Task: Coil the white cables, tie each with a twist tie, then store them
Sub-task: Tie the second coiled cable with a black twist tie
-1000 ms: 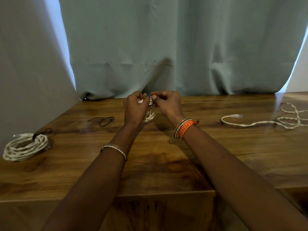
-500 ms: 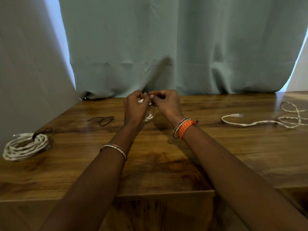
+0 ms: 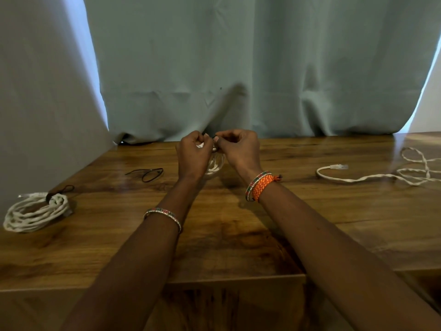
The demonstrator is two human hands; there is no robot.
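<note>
White cable coil [image 3: 216, 163]: a small coil at the centre of the frame, held just above the wooden table [image 3: 238, 235], hanging below and between the two hands, mostly hidden by them.
Left hand [image 3: 193, 156]: fingers curled in tight, gripping the top of the coil; a bit of white shows in the grasp.
Right hand [image 3: 238, 150]: thumb and forefinger pinched narrow on a dark twist tie [image 3: 214, 140] at the top of the coil; the tie is too small to see how it is wound.
Hands together: fingertips almost touching, backs of both hands toward the camera.
Against the earlier frames: the hands sit at the same spot over the table; the fingertips have closed in slightly, and the coil hangs as before.
Tied coil [image 3: 35, 211]: lower left of the frame, flat on the table, a dark tie round its top.
Spare tie [image 3: 148, 173]: black loop on the table, left of the hands, apart from them.
Loose cable [image 3: 372, 176]: right side of the frame, uncoiled, its plug end pointing toward the centre.
Wrists: beaded bangle [image 3: 164, 215] on the left forearm; orange braided band [image 3: 261, 187] on the right.
Backdrop: pale green curtain [image 3: 238, 68] behind the table.
</note>
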